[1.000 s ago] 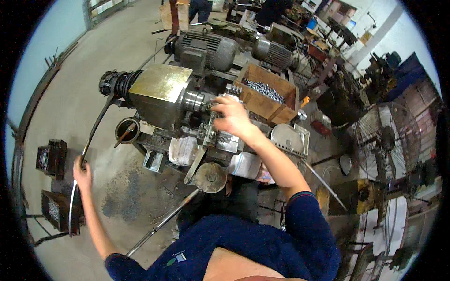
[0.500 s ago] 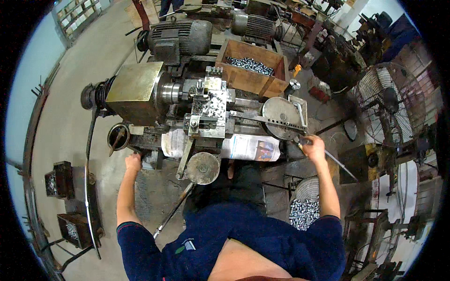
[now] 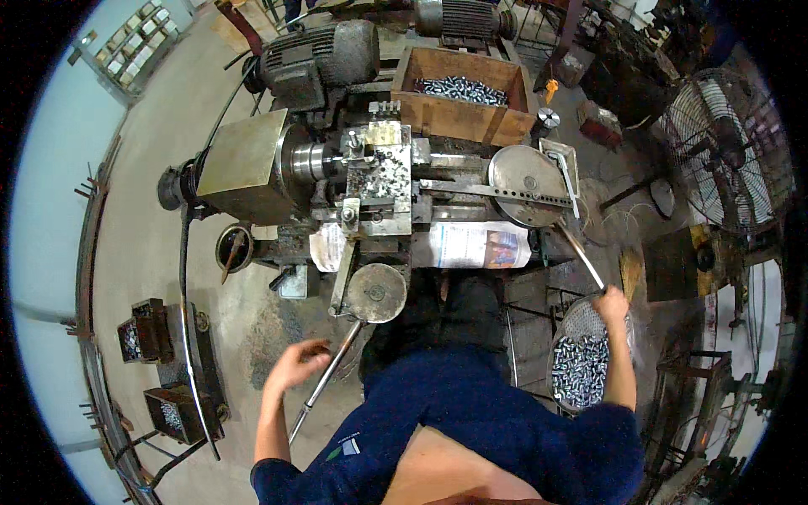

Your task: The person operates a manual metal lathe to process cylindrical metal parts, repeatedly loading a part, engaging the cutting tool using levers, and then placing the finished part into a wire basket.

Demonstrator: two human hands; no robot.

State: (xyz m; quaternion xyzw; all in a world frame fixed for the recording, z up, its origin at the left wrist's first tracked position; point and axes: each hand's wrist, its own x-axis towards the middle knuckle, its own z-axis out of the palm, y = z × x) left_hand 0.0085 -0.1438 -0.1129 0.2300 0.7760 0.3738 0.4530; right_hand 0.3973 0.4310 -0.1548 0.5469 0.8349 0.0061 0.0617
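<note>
My right hand (image 3: 613,306) is closed around the end of a metal lever (image 3: 584,258), which slopes down from the round plate (image 3: 530,185) at the right of the lathe. My left hand (image 3: 299,364) is off the machine, fingers stretched out and slightly blurred, beside a second long metal lever (image 3: 326,376). That lever runs down from a smaller round plate (image 3: 376,293). In the middle, the tool slide (image 3: 379,181) is strewn with dark chips, close to the spindle chuck (image 3: 315,160).
A wooden box (image 3: 461,118) of small metal parts stands behind the slide. A round basket (image 3: 562,318) of similar parts sits below my right forearm. Newspaper (image 3: 459,244) lies along the machine's front. A handwheel (image 3: 234,248) is at left, a fan (image 3: 715,151) at right.
My left hand has left the front left of the machine and come down near the front lever. The right lever has swung down and right, with my right hand on it.
</note>
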